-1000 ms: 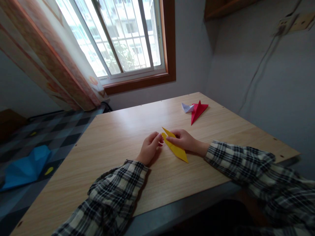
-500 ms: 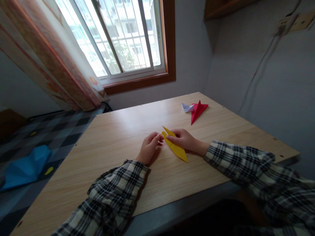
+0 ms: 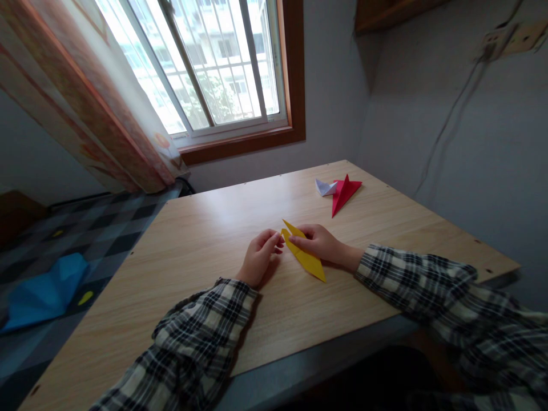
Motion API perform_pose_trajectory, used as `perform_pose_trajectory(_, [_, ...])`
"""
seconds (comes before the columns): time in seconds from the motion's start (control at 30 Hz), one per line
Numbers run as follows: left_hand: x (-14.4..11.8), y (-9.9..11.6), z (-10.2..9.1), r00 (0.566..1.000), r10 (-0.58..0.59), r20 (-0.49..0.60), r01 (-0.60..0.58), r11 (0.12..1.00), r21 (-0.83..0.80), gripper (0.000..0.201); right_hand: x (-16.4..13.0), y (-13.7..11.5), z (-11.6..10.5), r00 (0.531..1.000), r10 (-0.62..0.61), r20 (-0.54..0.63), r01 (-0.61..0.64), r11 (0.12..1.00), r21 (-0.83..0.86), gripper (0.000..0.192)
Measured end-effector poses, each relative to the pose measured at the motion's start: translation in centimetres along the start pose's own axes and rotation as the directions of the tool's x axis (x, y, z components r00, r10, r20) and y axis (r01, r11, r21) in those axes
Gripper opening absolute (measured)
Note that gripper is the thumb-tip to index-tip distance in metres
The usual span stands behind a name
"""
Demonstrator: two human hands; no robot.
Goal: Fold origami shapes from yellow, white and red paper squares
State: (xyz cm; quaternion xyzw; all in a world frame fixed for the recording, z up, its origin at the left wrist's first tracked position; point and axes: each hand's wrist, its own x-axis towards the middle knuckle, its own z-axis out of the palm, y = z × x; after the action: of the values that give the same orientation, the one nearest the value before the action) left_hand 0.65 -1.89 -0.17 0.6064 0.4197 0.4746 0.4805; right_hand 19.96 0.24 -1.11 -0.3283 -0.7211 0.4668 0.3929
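Between my hands, above the middle of the wooden tabletop (image 3: 205, 251), is a yellow folded-paper figure (image 3: 309, 262) with pointed ends. My right hand (image 3: 314, 241) grips its body, thumb on the near face and fingers behind. At its upper left, my left hand (image 3: 264, 248) pinches a small bent tip of the same paper between thumb and forefinger. The fingertips partly hide that tip. Farther back on the table lie a red paper plane (image 3: 345, 193) and a small white paper boat (image 3: 326, 188), which appear to touch.
Left of the table, a blue folded paper (image 3: 47, 291) rests on a checked cloth (image 3: 115, 220). A curtain (image 3: 98, 103) hangs beside the barred window (image 3: 214, 68). On the right wall, a cord (image 3: 447, 128) runs down from a socket (image 3: 496, 43).
Almost nothing differs. Both hands keep the same hold on the yellow paper figure, and the view has shifted very slightly.
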Motion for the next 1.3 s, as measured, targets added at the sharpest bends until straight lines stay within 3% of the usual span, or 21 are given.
perform_pose_trajectory(0.47, [0.16, -0.05, -0.15, 1.000, 0.001, -0.005, -0.001, 0.999, 0.054, 0.023, -0.04, -0.08, 0.02, 1.000, 0.018, 0.003, -0.018, 1.000, 0.006, 0.040])
perform_pose_trajectory(0.73, [0.19, -0.09, -0.13, 1.000, -0.018, -0.013, 0.018, 1.000, 0.006, 0.016, 0.02, 0.06, 0.00, 1.000, 0.019, 0.002, -0.019, 1.000, 0.009, 0.041])
perform_pose_trajectory(0.93, [0.10, -0.02, 0.10, 0.998, -0.035, -0.045, 0.034, 0.999, -0.022, 0.026, 0.00, -0.06, -0.02, 0.999, 0.020, 0.026, -0.020, 1.000, -0.001, 0.040])
perform_pose_trajectory(1.3, [0.19, -0.37, -0.09, 1.000, -0.014, -0.021, 0.014, 1.000, -0.021, 0.023, 0.02, 0.15, -0.06, 1.000, 0.014, 0.013, -0.013, 1.000, -0.014, 0.038])
